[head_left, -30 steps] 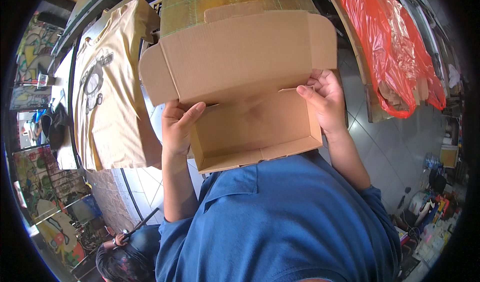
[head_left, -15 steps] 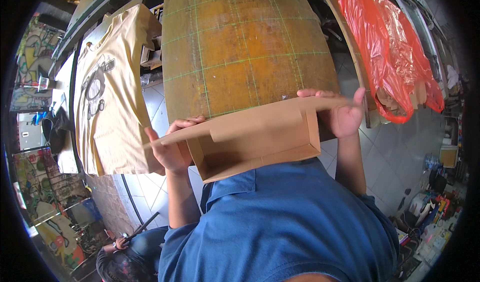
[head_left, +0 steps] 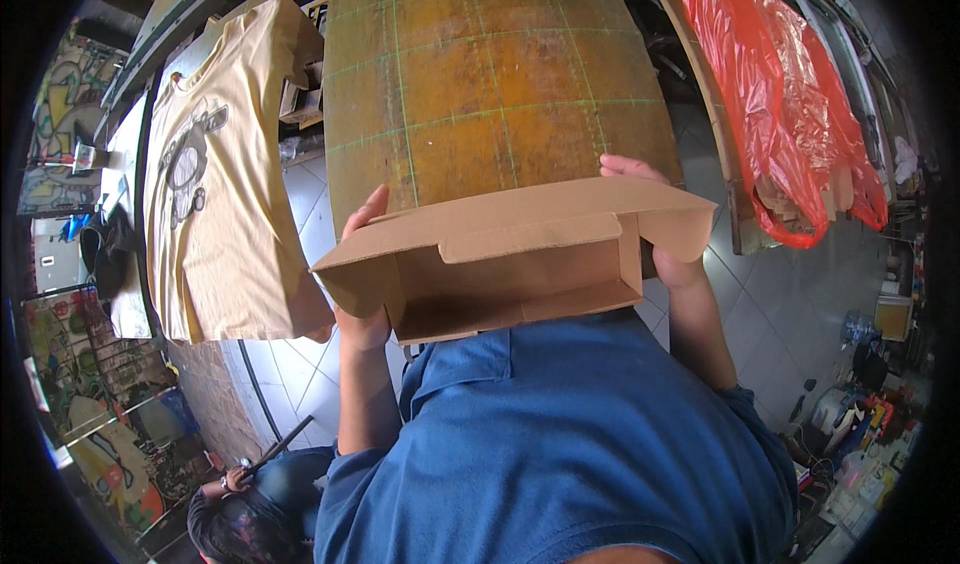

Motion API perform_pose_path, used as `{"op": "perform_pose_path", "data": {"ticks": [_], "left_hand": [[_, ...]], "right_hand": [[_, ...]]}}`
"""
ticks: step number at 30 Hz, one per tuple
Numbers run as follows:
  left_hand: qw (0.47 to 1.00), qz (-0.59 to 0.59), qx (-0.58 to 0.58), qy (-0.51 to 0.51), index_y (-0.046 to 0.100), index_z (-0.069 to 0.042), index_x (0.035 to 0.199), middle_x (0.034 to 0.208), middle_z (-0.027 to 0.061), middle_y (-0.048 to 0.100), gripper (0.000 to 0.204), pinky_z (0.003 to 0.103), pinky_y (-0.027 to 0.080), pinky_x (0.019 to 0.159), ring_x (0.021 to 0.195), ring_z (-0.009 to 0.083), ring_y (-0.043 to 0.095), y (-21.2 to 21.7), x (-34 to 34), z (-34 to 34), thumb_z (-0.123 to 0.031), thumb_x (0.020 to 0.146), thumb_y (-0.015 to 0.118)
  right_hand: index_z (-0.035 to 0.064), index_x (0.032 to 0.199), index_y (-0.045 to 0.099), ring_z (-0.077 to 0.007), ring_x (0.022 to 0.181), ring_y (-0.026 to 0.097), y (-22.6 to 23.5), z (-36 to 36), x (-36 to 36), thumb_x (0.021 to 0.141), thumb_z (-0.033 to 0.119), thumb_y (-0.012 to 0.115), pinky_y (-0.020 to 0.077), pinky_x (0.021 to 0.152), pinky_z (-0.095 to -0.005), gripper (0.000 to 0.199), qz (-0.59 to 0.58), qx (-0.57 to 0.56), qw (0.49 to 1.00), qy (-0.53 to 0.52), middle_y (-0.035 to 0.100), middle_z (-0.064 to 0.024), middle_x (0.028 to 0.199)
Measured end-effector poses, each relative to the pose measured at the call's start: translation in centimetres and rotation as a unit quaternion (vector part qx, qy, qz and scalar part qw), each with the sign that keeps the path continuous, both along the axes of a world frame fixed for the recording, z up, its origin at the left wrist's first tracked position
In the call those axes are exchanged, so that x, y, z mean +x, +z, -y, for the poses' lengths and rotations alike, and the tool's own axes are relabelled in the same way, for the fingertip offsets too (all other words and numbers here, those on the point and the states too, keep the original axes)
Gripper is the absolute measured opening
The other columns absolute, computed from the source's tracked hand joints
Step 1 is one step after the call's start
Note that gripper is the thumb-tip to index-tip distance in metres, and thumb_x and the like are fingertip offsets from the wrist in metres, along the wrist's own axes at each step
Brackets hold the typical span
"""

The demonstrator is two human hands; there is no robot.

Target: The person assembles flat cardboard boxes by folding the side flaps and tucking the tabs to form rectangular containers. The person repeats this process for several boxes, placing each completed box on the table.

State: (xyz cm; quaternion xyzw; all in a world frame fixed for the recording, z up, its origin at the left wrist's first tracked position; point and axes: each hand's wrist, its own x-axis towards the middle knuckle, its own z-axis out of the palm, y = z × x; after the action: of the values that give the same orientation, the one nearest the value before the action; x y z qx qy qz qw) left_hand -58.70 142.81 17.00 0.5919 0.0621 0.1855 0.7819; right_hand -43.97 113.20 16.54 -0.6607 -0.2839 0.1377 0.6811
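Spotting dark printing (head_left: 187,165) on the shirt (head_left: 240,264), left of the left fingers (head_left: 371,207); now framing the cardboard box (head_left: 505,276) between those and the right fingers (head_left: 632,167), partly hidden behind its lid (head_left: 535,209): can't tell if gripping.

I see my left hand (head_left: 363,328) at 9 o'clock, fingertips (head_left: 377,198) pointing toward 1, its middle hidden from me. My right hand (head_left: 680,268) sits at 3, fingertips (head_left: 614,165) toward 10, also partly hidden. My left forearm (head_left: 366,394) rises toward 12; my right forearm (head_left: 698,334) leans toward 11.
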Motion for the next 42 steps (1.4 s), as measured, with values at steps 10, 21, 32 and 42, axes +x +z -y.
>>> {"op": "perform_pose_path", "data": {"ticks": [10, 21, 32, 42], "left_hand": [[0.986, -0.072, 0.146, 0.035, 0.05, 0.003, 0.123, 0.137, 0.0203, 0.04, 0.043, 0.038, 0.034, 0.105, 0.128, 0.0299, 0.041, 0.6, -0.5, 0.0, -0.024, 0.09, 0.049], [0.994, -0.087, -0.052, 0.037, 0.05, 0.001, 0.119, 0.116, 0.0084, 0.05, 0.037, 0.03, 0.04, 0.094, 0.109, 0.0165, 0.049, 1.8, 0.4, 0.1, -0.029, 0.1, 0.041], [0.993, -0.097, -0.018, 0.064, 0.046, 0.004, 0.129, 0.127, 0.0147, 0.051, 0.043, 0.032, 0.039, 0.098, 0.113, 0.0222, 0.051, 2.0, -0.1, 0.7, -0.026, 0.101, 0.036], [0.999, 0.004, 0.035, 0.005, 0.031, 0.005, 0.141, 0.142, 0.018, 0.039, 0.051, 0.035, 0.028, 0.109, 0.136, 0.0245, 0.031, 1.8, 0.4, 0.7, -0.017, 0.097, 0.042]], "right_hand": [[-0.0006, 0.108, 0.063, -0.022, 0.112, 0.055, -0.5, -0.9, -0.6, 0.098, 0.035, 0.046, 0.0425, 0.094, -0.0345, 0.04, -0.018, 0.038, 0.995, -0.095, 0.06, -0.0166, 0.118], [0.0071, 0.102, 0.052, -0.0076, 0.084, 0.052, 1.3, -2.4, 0.8, 0.099, 0.047, 0.034, 0.0419, 0.078, -0.0242, 0.043, -0.157, 0.009, 0.979, -0.131, 0.057, -0.0037, 0.092], [-0.0035, 0.114, 0.058, -0.019, 0.11, 0.053, 1.7, -0.6, 0.2, 0.099, 0.036, 0.041, 0.0387, 0.095, -0.0316, 0.045, -0.07, -0.026, 0.993, -0.086, 0.057, -0.0138, 0.119], [-0.0054, 0.139, 0.034, -0.0261, 0.135, 0.032, 3.1, -1.4, -1.5, 0.094, 0.026, 0.049, 0.0214, 0.111, -0.0356, 0.057, -0.068, 0.036, 0.996, -0.035, 0.038, -0.0207, 0.143]]}}
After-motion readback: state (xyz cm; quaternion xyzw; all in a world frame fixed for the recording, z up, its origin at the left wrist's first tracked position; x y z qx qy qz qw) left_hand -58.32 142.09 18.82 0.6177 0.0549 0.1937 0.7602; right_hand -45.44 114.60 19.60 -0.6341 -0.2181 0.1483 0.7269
